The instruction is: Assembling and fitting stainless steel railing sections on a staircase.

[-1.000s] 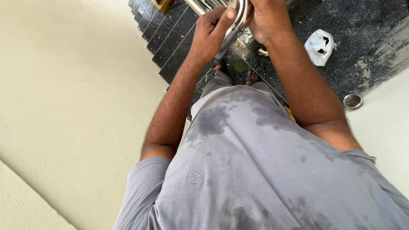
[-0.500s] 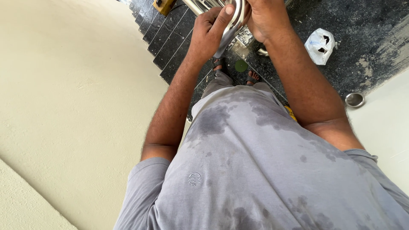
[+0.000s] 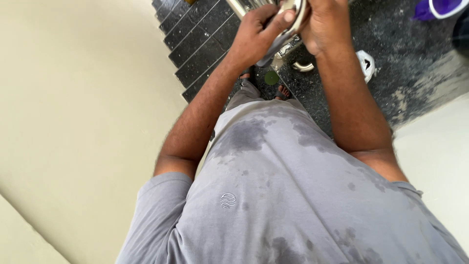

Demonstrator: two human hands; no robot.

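While both hands close on the steel vessel (image 3: 288,12) at the far edge, brace it.
Your left hand (image 3: 256,34) pinches the rim, thumb on top; your right hand (image 3: 325,27) wraps its side. Hold it steady above the dark tiled steps (image 3: 195,44).

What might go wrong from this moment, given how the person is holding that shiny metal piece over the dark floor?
1. The shiny metal piece is gripped only at the top edge of view, left hand and right hand close together; a slip would likely drop it near the sandalled feet.
2. The grey shirt shows wet patches, so the hands may be wet and grip weaker.
3. A loose metal ring and a white object on the floor are possible trip hazards.
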